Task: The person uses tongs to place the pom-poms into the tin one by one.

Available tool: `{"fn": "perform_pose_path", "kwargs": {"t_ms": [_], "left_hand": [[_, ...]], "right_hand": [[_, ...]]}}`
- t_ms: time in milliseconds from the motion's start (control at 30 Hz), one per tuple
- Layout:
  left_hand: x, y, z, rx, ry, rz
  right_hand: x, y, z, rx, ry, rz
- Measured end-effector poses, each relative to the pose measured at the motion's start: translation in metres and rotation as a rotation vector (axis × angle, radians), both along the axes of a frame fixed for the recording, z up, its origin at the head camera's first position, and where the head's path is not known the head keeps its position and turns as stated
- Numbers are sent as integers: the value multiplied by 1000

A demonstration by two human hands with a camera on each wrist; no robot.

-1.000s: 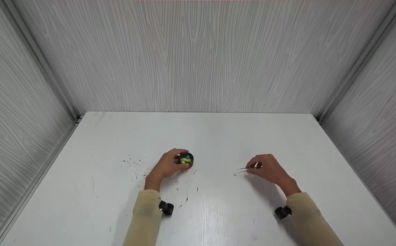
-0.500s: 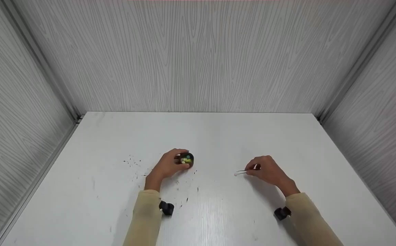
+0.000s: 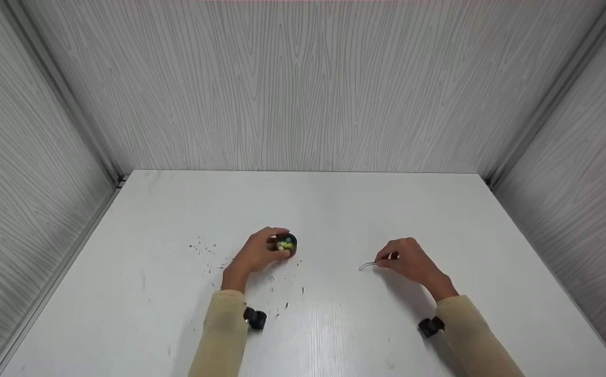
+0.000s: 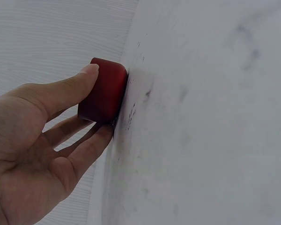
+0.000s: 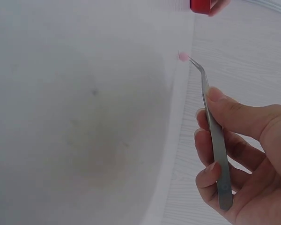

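In the head view my left hand [image 3: 255, 253] grips a small round cup [image 3: 293, 244] by its side, thumb and fingers on either side of it. Several yellow, green and blue beads [image 3: 285, 245] lie inside. The left wrist view shows the cup's outside [image 4: 107, 91] as shiny red, its base down at the table. My right hand [image 3: 408, 257] pinches metal tweezers [image 5: 218, 145] with bent tips. Right at those tips is a small pale pink bead [image 5: 183, 56], close to the tabletop; in the head view it looks whitish.
Both hands are over a white table [image 3: 324, 209] with dark specks [image 3: 202, 246] scattered left of and below the cup. Grey wood-grain panels [image 3: 303, 84] enclose the back and both sides. A black wrist camera [image 3: 255, 318] sits on each sleeve.
The tweezers' arms, spread apart a second ago, have come together at the pale bead, and their tips have shifted slightly left and down. My left hand and the cup stay put.
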State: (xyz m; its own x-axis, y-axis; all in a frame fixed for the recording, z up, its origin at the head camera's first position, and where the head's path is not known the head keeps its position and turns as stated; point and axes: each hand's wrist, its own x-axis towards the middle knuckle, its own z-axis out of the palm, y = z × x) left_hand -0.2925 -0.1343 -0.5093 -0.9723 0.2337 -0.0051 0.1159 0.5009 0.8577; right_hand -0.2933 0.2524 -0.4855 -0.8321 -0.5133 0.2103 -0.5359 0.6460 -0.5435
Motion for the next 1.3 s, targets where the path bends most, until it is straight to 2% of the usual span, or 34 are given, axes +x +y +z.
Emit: {"fn": "perform_pose_path", "kwargs": {"t_ms": [167,433,833,1300], "left_hand": [[1,0,1,-24,15,3],[2,1,2,-9,8,2],[1,1,4,19,22,-9],[4,3,3,10,-13,12]], "right_hand": [[-1,-1,0,-3,7,-2],[-1,-2,4,-6,1,-5],[-5,-12,15,-30,50,5],[-9,-33,23,-71,65,43]]}}
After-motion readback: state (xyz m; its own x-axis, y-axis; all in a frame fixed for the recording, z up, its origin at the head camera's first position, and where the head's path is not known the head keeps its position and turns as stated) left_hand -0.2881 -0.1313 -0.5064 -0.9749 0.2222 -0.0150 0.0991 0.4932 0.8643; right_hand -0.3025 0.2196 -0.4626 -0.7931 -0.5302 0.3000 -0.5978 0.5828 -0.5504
